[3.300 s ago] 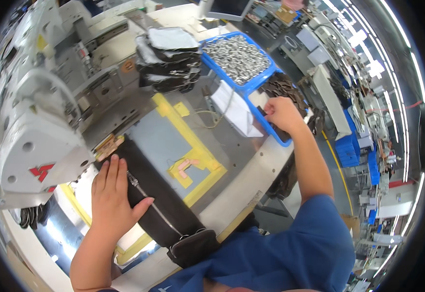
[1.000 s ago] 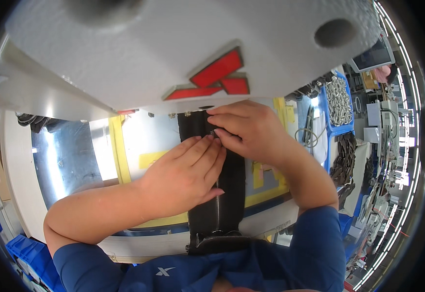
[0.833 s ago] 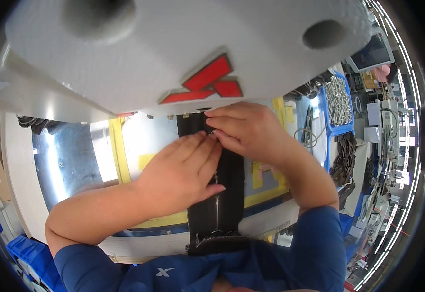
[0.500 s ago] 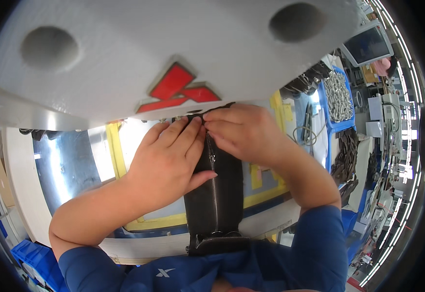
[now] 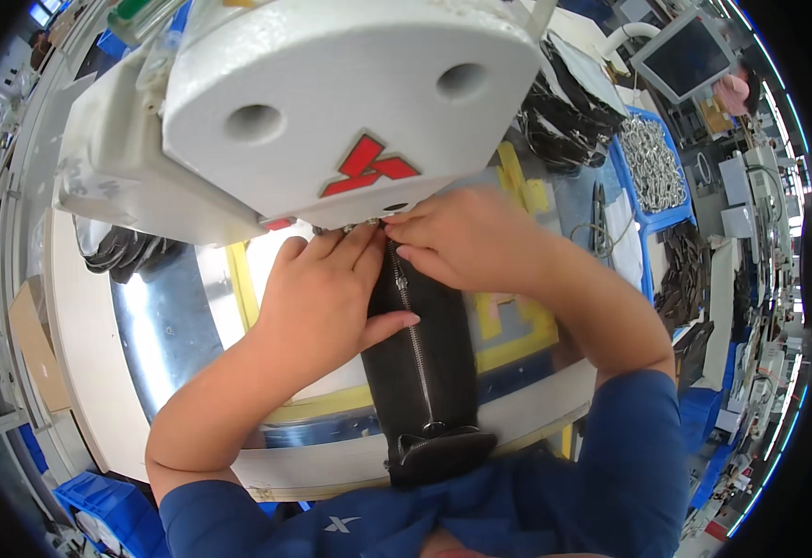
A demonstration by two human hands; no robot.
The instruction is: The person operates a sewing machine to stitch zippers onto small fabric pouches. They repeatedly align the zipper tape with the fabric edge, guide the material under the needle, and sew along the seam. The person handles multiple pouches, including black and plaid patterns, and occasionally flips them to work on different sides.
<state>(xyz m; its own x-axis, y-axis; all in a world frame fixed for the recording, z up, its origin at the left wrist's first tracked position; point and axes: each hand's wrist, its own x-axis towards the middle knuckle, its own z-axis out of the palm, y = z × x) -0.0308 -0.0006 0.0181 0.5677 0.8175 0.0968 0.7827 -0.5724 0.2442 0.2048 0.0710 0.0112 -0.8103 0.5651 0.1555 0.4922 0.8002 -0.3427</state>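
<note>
A long black fabric piece (image 5: 452, 372) with a metal zipper (image 5: 417, 349) runs from beneath the white sewing machine head (image 5: 331, 102) down toward my body. My left hand (image 5: 317, 302) rests on its left side, fingers stretched forward flat and thumb spread toward the zipper. On the far end, my right hand (image 5: 462, 237) is closed with fingertips together, pinching the black piece beside the zipper. The zipper slider (image 5: 401, 282) sits between the hands. The machine head hides the needle area and the fingertips touch the region just below it.
Blue trays to the right hold metal chains (image 5: 652, 167) and dark small pieces (image 5: 685, 279). Tweezers or snips (image 5: 599, 209) lie near them. Black bundles (image 5: 568, 112) lie behind, others (image 5: 122, 251) at left. A monitor (image 5: 685, 56) stands far right. Yellow tape (image 5: 517, 349) marks the table.
My view has drawn back, so the machine head looks smaller and more of the surroundings shows. Both hands keep nearly the same places on the black fabric piece.
</note>
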